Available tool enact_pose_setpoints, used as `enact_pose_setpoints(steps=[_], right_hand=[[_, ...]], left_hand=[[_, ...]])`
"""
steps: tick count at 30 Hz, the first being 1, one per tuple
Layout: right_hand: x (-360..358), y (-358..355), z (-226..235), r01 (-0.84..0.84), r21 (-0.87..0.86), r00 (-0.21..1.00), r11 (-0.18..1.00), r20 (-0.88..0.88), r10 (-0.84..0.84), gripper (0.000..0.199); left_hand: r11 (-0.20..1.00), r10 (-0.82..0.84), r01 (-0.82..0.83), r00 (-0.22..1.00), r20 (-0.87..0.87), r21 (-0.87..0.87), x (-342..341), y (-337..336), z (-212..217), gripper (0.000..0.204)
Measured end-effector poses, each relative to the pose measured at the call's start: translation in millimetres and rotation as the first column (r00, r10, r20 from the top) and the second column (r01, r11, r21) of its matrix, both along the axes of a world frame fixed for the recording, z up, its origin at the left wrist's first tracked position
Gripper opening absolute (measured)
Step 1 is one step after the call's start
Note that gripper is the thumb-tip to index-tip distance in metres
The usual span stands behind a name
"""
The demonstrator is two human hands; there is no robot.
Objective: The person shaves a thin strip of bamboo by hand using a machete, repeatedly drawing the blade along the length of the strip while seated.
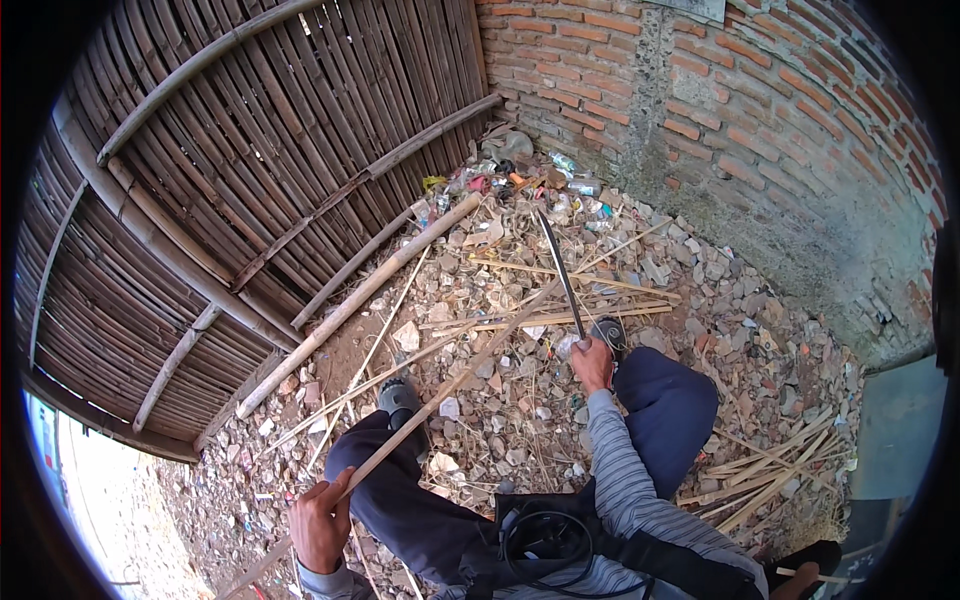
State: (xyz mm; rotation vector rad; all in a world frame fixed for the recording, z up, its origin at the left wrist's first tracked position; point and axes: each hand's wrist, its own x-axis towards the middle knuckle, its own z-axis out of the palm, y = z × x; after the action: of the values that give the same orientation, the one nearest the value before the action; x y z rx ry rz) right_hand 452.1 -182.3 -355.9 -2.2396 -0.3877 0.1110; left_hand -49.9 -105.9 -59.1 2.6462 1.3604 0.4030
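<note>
My left hand (318, 515), at the lower left, is closed around a long bamboo strip (440, 395). The strip slants up past my left knee, and its far end lies over other strips. My right hand (592, 363) grips a machete (561, 262) near my right shoe. Its long dark blade points away from me toward the far corner, and my fist hides most of the handle. The blade's lower part crosses over several split bamboo strips (625, 312) on the ground; I cannot tell whether it touches them.
Rubble (720, 330) covers the ground. A bamboo pole (365, 302) lies along the bamboo slat wall (300, 120) at left. Rubbish (540, 180) sits in the corner by the brick wall (760, 130). More bamboo strips (775, 475) lie at right, near a grey panel (895, 430).
</note>
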Motion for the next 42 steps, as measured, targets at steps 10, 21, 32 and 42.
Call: enact_pose_setpoints(steps=[10,21,32,42], right_hand=[[-14.3,4.9,56.8,0.302,0.725,0.459,0.619,-0.68,0.572,0.034],[-122.9,10.9,-2.4,0.469,0.472,-0.158,0.746,-0.787,0.597,0.036],[-118.3,7.2,-32.4,0.33,0.438,0.279,0.836,-0.891,0.357,0.071],[-157.7,65.8,45.3,-0.232,0.716,0.404,0.659,-0.545,0.735,0.067]], left_hand=[[0.98,0.11,-0.094,0.991,0.077,-0.177,-30.6,-7.4,-15.9,0.019],[0.984,-0.142,0.173,0.89,-0.433,0.034,152.9,119.1,-50.2,0.021],[0.99,-0.142,0.134,0.857,-0.495,-0.054,197.6,174.2,-149.9,0.023],[0.985,-0.166,0.17,0.842,-0.513,-0.039,204.9,154.7,-138.0,0.019]])
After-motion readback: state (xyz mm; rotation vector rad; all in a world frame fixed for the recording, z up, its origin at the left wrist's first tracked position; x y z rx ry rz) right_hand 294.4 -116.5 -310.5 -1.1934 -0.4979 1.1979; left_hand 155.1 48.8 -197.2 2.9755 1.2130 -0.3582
